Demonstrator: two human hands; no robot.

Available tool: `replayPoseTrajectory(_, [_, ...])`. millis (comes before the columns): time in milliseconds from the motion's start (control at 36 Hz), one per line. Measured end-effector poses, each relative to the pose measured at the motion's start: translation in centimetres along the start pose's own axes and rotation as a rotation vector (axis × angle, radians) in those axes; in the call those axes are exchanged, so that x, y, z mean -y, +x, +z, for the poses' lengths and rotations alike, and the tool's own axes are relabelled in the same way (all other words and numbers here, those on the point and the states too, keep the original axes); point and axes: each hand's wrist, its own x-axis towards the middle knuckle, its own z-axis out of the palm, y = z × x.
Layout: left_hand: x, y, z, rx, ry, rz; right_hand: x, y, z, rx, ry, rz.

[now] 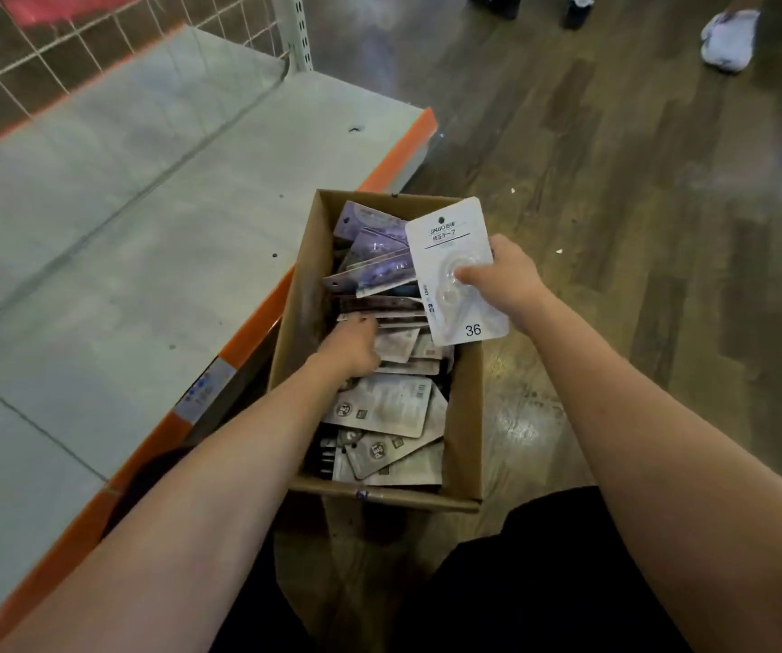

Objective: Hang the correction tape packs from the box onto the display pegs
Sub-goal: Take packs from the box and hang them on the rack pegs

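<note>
Head view shows our right hand (509, 280) pinching one white correction tape pack (457, 271), held above the right far part of the cardboard box (467, 417). Our left hand (351, 348) reaches into the box, fingers curled down among the loose packs (389, 407); whether it grips one we cannot tell. Box stands on the wooden floor (615, 181), just right of the grey shelf (144, 228) with orange edge.

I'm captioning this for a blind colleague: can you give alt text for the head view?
The right hand holds a white correction tape pack over an open cardboard box of packs, while the left hand reaches into the pile beside a grey shelf.
</note>
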Motion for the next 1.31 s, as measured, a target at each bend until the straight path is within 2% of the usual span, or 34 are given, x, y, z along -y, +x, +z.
replayPoseTrajectory(83, [-0.3,0.6,1.7,0.036,0.115,0.008,-0.4,-0.1,-0.3,0.001,-0.027,-0.009])
replayPoseTrajectory(194, [-0.3,1.0,2.8,-0.052,0.204,0.018,-0.7,-0.2,-0.6,-0.006,-0.032,-0.014])
replayPoseTrajectory(278, [-0.4,1.3,3.5,-0.047,0.243,0.021,-1.0,-0.1,-0.6,-0.001,-0.014,-0.005])
replayPoseTrajectory(389, [-0.6,0.9,3.4,-0.218,0.251,0.089,-1.1,0.0,-0.8,-0.010,-0.021,-0.003])
replayPoseTrajectory(528, [-1.0,-0.6,-1.1,-0.476,-0.183,-0.008,-0.6,0.4,-0.9,-0.024,0.054,0.010])
replayPoseTrajectory(611, [0.0,-1.3,-4.3,-0.608,-0.510,-0.009,0.1,0.3,-0.8,-0.032,0.258,0.067])
replayPoseTrajectory(722, [1.5,-1.5,-7.0,-0.574,-1.020,-0.078,1.7,-0.1,-0.5,0.078,0.587,0.083])
replayPoseTrajectory(778, [2.0,-1.7,-7.6,-0.516,-1.166,-0.117,2.3,-0.2,-0.3,0.112,0.655,0.097])
replayPoseTrajectory(889, [2.5,-2.2,-8.1,-0.526,-1.298,-0.132,2.8,-0.3,0.5,0.161,0.638,0.090])
replayPoseTrajectory(1000, [2.6,-2.5,-8.4,-0.555,-1.333,-0.148,3.2,-0.3,1.4,0.185,0.669,0.076])
replayPoseTrajectory(1222, [1.7,-3.6,-9.1,-0.558,-1.243,-0.081,4.0,-1.2,2.9,0.219,0.680,0.071])
replayPoseTrajectory(1306, [1.7,-3.9,-9.2,-0.575,-1.283,-0.089,4.1,-1.0,3.0,0.187,0.713,0.090])
